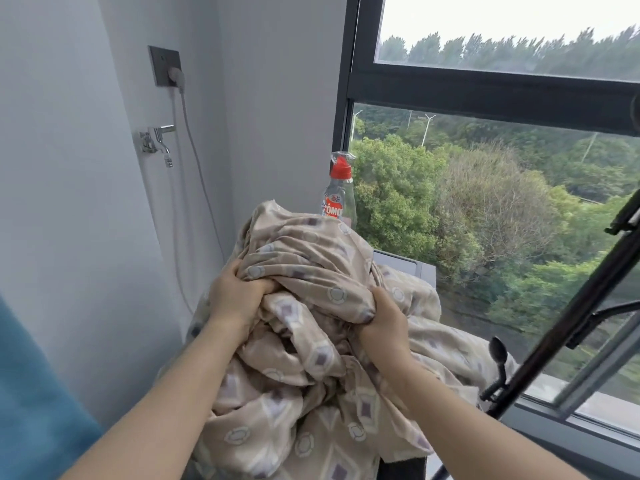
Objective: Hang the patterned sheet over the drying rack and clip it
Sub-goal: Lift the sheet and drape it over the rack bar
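Observation:
The patterned sheet (311, 258) is a beige cloth with purple diamonds and grey rings, bunched in a big heap in the middle of the view. My left hand (235, 296) grips a fold of it on the left side. My right hand (384, 317) grips another fold a little lower on the right. Much of the sheet hangs down below my forearms. A dark metal bar of the drying rack (568, 320) runs slantwise at the right, with a knob (498, 348) on it. No clip is in view.
A clear detergent bottle with a red cap (339, 192) stands behind the heap. A grey appliance top (412, 265) lies under the sheet. A wall tap (157, 140), a socket with a plug and cord (166, 69), a large window and blue cloth (31, 393) surround me.

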